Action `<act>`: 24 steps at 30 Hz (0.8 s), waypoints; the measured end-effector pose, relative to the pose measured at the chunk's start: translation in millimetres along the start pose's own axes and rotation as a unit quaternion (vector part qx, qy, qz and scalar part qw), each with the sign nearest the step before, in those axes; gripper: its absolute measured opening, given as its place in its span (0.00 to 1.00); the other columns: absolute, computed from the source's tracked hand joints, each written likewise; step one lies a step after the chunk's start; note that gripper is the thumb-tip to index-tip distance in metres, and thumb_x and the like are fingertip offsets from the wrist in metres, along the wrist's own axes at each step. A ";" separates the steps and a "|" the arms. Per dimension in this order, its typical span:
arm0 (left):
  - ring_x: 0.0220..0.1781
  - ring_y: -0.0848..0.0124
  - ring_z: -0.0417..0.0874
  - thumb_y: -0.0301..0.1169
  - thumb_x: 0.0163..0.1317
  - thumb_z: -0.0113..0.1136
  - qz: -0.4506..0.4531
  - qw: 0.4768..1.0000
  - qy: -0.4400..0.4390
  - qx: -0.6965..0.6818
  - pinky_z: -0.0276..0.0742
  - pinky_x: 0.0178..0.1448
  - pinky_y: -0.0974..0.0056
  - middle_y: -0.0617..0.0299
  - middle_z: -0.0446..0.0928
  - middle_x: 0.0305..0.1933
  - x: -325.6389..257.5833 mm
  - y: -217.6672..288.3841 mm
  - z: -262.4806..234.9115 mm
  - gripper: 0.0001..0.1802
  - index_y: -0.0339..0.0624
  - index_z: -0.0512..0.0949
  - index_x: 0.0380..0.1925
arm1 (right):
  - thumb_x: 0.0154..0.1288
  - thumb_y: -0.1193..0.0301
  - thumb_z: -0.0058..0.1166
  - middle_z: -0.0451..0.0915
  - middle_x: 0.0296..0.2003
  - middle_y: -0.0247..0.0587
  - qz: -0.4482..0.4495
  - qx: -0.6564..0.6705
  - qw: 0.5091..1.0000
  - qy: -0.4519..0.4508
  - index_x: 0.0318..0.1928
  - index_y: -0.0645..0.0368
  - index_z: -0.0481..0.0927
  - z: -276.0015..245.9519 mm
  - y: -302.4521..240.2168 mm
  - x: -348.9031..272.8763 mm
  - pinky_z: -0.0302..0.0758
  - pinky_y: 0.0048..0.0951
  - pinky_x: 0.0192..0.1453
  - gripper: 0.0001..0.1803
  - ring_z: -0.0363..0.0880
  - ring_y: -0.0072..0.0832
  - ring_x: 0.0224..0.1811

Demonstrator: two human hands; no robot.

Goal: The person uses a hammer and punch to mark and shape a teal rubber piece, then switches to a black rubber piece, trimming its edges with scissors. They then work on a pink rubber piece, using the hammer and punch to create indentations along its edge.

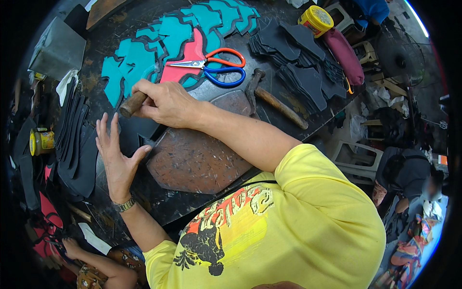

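Observation:
My right hand [168,103] is closed around a short, thick round wooden handle [132,105]; whatever is fixed to its end cannot be made out. Below it my left hand [117,156], with a watch on the wrist, has its fingers and thumb spread and holds nothing. Between the hands and a worn reddish-brown board [197,161] lies dark sheet material [137,131]. Beyond my right hand, scissors [192,64] with one red and one blue handle rest across a red cut piece [175,73]. A hammer [281,107] with a wooden shaft lies to the right.
Overlapping teal pieces [178,31] with dark edges cover the far table. Black cut pieces are stacked at right [303,84] and left [72,135]. A yellow tub [316,20], a jar [42,141] and a grey metal box [57,50] stand around. Another person's hand [73,248] is lower left.

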State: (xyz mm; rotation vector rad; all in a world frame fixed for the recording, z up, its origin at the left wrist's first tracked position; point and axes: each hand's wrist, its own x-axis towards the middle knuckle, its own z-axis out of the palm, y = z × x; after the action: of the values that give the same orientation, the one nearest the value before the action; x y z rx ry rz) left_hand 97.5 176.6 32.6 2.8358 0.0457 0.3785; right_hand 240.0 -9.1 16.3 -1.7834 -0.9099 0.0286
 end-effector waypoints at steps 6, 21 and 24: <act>0.87 0.48 0.44 0.67 0.53 0.68 0.042 0.993 -0.049 0.096 0.35 0.84 0.33 0.46 0.53 0.83 0.4 12.8 21.0 0.60 0.39 0.61 0.77 | 0.64 0.67 0.67 0.86 0.30 0.49 -0.011 0.007 1.000 0.011 0.52 0.57 0.76 2.1 1.8 0.4 0.80 0.42 0.35 0.19 0.87 0.48 0.33; 0.86 0.48 0.46 0.65 0.65 0.59 0.039 0.990 -0.120 0.069 0.37 0.86 0.41 0.41 0.52 0.83 -1.2 4.0 33.9 0.56 0.35 0.54 0.79 | 0.66 0.62 0.66 0.86 0.30 0.50 -0.011 -0.003 1.000 0.002 0.52 0.56 0.76 2.5 1.7 -0.4 0.80 0.43 0.35 0.19 0.87 0.50 0.33; 0.86 0.49 0.46 0.64 0.65 0.59 0.040 0.990 -0.118 0.072 0.37 0.85 0.40 0.41 0.52 0.83 -1.1 3.9 34.0 0.55 0.38 0.54 0.80 | 0.67 0.63 0.66 0.86 0.30 0.50 -0.004 -0.004 1.000 0.000 0.53 0.56 0.76 3.0 2.1 -0.5 0.81 0.43 0.35 0.19 0.87 0.50 0.34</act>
State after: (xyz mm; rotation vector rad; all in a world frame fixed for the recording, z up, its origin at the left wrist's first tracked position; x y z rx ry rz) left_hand 105.4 163.6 1.9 3.0107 -0.0942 0.0540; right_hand 239.5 -7.2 13.0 -1.7872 -0.9179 0.0206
